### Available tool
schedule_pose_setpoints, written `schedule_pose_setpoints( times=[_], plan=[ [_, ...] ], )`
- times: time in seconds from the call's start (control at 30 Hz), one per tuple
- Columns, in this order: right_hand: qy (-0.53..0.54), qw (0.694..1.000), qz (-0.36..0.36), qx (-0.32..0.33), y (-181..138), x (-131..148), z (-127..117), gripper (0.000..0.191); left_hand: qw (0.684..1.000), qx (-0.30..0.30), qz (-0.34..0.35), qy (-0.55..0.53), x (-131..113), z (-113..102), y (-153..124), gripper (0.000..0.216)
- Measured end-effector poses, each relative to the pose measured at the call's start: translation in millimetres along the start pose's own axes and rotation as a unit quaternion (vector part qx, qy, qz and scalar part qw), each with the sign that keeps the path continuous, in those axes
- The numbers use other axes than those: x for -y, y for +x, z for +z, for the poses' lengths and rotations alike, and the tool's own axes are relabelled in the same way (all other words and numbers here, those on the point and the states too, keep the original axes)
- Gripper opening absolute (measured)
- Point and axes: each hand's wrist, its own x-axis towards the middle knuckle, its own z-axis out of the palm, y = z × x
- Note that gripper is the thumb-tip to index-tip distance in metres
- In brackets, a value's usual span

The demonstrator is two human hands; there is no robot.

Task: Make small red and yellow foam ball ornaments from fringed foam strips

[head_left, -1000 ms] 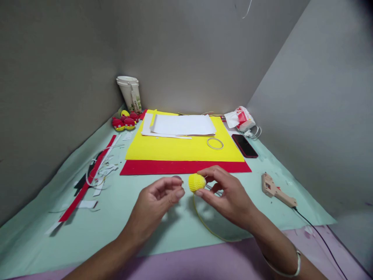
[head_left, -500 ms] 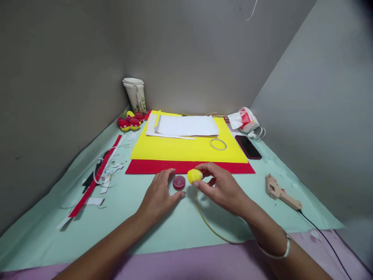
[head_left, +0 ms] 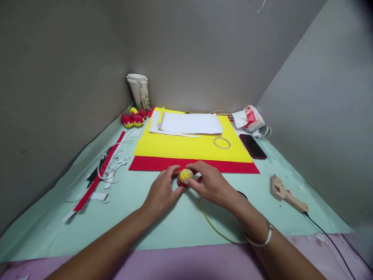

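Nearest, along the table's (head_left: 175, 260) front edge, two bare forearms are reaching in over a purple strip and onto a mint-green cover (head_left: 140, 225), the right wrist wearing a silver bangle (head_left: 261, 242). A thin yellow strip (head_left: 211, 225) is trailing from under the right hand (head_left: 214, 186) back toward that edge. Both hands are meeting near the middle of the cover: the right hand's thumb and fingertips are closing lightly round a small yellow coiled dome (head_left: 185, 175), while the left hand (head_left: 163, 190) is pinching a red disc (head_left: 179, 182) that is lying flat just beneath it, dome and disc touching. By the look of it, the dome is being seated on the disc; keeping it centred is calling for a steady, gentle squeeze from both sides. Toward the right edge a glue gun (head_left: 287, 191) is lying with its cord running off the front. Just beyond the hands a red sheet (head_left: 145, 164) is showing under a yellow sheet (head_left: 180, 147), which is carrying a thin ring (head_left: 222, 142) and white papers (head_left: 190, 123). Paper scraps (head_left: 101, 175) are littering the left side. Farther right a dark phone (head_left: 253, 146) and a red-and-white packet (head_left: 249, 118) are resting; at the far left corner a cup (head_left: 139, 91) is standing behind red-and-yellow pieces (head_left: 133, 119). The cup's label and the packet's print are showing too small to read
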Motion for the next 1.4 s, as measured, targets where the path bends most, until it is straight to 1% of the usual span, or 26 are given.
schedule_pose_setpoints(
  times=[0.23, 0.43, 0.73, 1.2, 1.4],
  plan=[
    [-0.016, 1.000, -0.012, 0.007, 0.8, -5.2, 7.1, 0.030, 1.000, 0.004, 0.007, -0.004, -1.0, -0.3, -0.5, 0.046],
    [-0.025, 0.999, -0.016, 0.014, 0.5, -4.9, 7.5, 0.030, 1.000, 0.006, 0.000, -0.006, -4.0, -0.7, -0.8, 0.043],
    [-0.028, 0.999, -0.014, 0.017, -0.2, -5.2, 8.6, 0.033, 1.000, 0.009, 0.003, 0.003, -0.5, 0.5, -0.2, 0.044],
    [-0.048, 0.999, -0.007, 0.022, -1.0, -2.8, 8.7, 0.034, 1.000, 0.006, 0.005, 0.002, -4.1, -0.6, -0.8, 0.042],
    [-0.039, 0.999, -0.011, 0.020, -1.7, -7.7, 11.0, 0.036, 1.000, 0.008, 0.003, 0.005, 0.3, 1.4, -0.3, 0.043]
  ],
)
